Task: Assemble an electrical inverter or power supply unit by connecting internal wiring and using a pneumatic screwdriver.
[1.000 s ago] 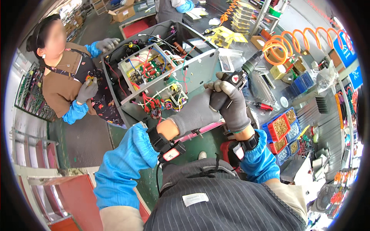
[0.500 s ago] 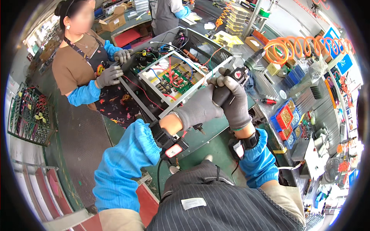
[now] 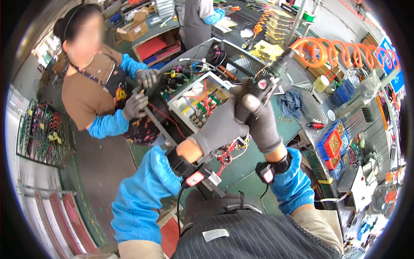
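Note:
My left hand (image 3: 222, 129), in a grey glove, is closed round the lower part of a black air tool (image 3: 261, 84). Wrapped round the same tool from the right is my right hand (image 3: 265, 129), gloved in grey too. An orange coiled hose (image 3: 319, 49) runs from the tool's upper end. Both hands are over the near right part of an open metal equipment case (image 3: 174, 108). Inside it, wires and a circuit board (image 3: 202, 101) show. Several wires and round components (image 3: 226, 157) stick out below my left hand. The tool's working tip is hidden.
Across the case on the left, a co-worker's gloved hands (image 3: 137, 105) are at its edge. Another person (image 3: 196, 21) stands farther back. Screw bins (image 3: 333, 144), a red-handled tool (image 3: 315, 125) and a dark blue cloth (image 3: 290, 105) lie on the bench to the right.
The whole view has shifted, with the case lower and farther right. Against the case, my hands and the tool have moved left, over its corner. The co-worker's nearer hand has slid along the edge toward me.

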A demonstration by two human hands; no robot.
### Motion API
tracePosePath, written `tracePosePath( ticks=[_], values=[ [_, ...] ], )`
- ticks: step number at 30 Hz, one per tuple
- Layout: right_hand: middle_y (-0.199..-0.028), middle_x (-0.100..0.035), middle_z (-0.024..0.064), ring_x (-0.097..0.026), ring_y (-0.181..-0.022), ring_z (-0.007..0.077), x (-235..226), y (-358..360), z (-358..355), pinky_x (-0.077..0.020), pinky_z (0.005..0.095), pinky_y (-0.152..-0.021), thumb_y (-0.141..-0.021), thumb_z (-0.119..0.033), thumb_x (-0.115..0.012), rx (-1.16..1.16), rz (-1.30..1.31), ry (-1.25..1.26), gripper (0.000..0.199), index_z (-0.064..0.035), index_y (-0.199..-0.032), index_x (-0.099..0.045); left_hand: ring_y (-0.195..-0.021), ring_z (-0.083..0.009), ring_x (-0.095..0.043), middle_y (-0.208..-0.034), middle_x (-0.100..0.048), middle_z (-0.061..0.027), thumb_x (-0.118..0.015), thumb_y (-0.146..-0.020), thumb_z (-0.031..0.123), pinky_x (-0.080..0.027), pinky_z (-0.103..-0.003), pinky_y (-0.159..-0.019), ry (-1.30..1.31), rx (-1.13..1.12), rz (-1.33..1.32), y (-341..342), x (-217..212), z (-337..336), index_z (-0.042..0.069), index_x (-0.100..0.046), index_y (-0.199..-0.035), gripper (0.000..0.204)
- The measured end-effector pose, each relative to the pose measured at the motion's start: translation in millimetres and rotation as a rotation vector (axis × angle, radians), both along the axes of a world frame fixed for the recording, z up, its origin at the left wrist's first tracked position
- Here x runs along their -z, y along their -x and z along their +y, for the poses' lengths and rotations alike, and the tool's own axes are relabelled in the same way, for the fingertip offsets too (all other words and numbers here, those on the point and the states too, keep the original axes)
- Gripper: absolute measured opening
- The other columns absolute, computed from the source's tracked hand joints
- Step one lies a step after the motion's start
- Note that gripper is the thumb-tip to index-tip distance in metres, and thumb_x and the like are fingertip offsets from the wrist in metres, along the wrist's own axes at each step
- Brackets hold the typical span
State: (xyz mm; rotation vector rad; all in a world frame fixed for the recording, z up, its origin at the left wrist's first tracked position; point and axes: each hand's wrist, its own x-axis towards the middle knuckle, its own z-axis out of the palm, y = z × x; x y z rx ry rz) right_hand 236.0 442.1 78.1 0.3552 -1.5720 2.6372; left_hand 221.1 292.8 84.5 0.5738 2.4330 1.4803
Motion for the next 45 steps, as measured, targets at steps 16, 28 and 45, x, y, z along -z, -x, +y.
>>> tracePosePath(
  ticks=[16,28,45],
  values=[
    [-0.111,-0.063,0.0068,-0.062,-0.104,0.0172,16,-35,-47,-0.0502,0.0372,-0.097,-0.098,-0.036,-0.074,0.306,-0.054,0.264,0.060,-0.0022,-0.140,-0.047,-0.099,-0.0362,-0.064,-0.109,-0.062,-0.0184,-0.071,-0.096,0.016,-0.052,-0.042,-0.088,-0.214,0.409,0.650,45,-41,-58,-0.003,-0.065,-0.116,0.028],
    [-0.087,-0.063,0.0095,-0.062,-0.076,0.0197,4,-99,-57,-0.0563,0.0381,-0.074,-0.095,-0.030,-0.071,0.515,-0.334,0.048,0.032,-0.0022,-0.106,-0.059,-0.083,-0.0409,-0.066,-0.093,-0.065,-0.0194,-0.063,-0.104,0.020,-0.051,-0.044,-0.069,-0.251,0.534,0.537,38,-26,-6,0.003,-0.061,-0.109,0.017],
    [-0.088,-0.064,0.0095,-0.066,-0.070,0.0190,5,-107,-28,-0.0571,0.0355,-0.064,-0.091,-0.021,-0.074,0.420,-0.353,-0.016,0.037,0.0015,-0.115,-0.057,-0.082,-0.0451,-0.064,-0.091,-0.064,-0.0216,-0.062,-0.100,0.010,-0.049,-0.046,-0.065,-0.211,0.516,0.656,26,-27,18,0.000,-0.060,-0.105,0.011]
  ],
)
